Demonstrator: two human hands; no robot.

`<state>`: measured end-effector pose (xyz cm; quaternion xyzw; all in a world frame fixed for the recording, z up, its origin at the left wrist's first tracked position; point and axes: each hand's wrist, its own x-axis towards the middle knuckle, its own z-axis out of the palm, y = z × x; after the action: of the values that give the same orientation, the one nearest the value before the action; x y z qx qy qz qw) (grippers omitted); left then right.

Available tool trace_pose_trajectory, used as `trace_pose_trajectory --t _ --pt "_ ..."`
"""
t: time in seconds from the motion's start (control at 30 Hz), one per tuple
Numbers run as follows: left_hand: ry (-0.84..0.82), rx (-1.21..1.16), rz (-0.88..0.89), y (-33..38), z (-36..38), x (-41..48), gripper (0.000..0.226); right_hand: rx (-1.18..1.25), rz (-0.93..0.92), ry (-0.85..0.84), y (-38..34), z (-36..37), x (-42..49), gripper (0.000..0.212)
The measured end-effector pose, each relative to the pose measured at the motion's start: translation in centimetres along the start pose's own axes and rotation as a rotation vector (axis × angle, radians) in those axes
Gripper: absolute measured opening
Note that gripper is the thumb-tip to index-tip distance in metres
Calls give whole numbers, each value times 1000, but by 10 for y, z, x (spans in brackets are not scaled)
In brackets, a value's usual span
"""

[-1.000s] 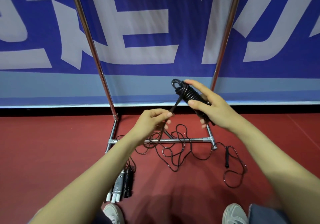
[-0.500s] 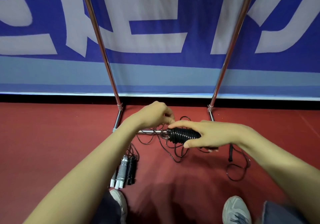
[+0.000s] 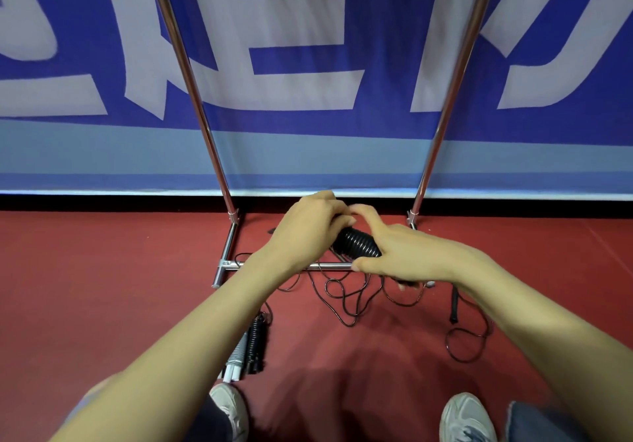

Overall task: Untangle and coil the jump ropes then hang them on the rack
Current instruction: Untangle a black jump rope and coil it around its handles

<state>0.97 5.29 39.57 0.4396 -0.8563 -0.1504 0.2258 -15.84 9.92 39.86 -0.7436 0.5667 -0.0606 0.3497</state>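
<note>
Coiled rope (image 3: 358, 244) clasped between both hands, low before rack (image 3: 191, 75): right hand (image 3: 407, 258) grips its body, left hand (image 3: 308, 227) curls over its left end. Long axis crosswise, slightly tilted. Loose cord (image 3: 342, 301) sprawls on floor (image 3: 102, 287) beneath.

Black ridged rope coil (image 3: 358, 244) between the left hand (image 3: 308, 226) and right hand (image 3: 407, 256), thin black rope (image 3: 346, 324) on red floor (image 3: 102, 287) below the hands, shiny silver rack (image 3: 185, 65), blue banner (image 3: 308, 121) with big white letters behind them
</note>
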Motion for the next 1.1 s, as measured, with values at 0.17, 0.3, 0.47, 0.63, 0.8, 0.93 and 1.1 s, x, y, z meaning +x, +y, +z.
trace_pose_trajectory --t 0.17,0.3,0.47,0.63,0.8,0.93,1.1 --pt "156 -18 41 7 6 1 22 -54 16 252 11 0 19 69" --pt "223 -162 -17 11 3 -1 24 -49 26 421 13 -4 21 63" --pt "284 -608 -293 8 -12 1 10 69 -55 554 4 -8 16 63" --pt "218 -900 -425 3 -16 1 28 263 -129 547 -1 -8 11 64" --pt "155 -905 -414 -4 -25 2 26 254 -157 532 -4 -9 9 65" --pt "157 -876 -402 -4 -23 1 28 175 -163 568 0 -8 10 65" --pt "363 -654 -351 0 -20 2 21 239 -178 633 1 -1 19 66"
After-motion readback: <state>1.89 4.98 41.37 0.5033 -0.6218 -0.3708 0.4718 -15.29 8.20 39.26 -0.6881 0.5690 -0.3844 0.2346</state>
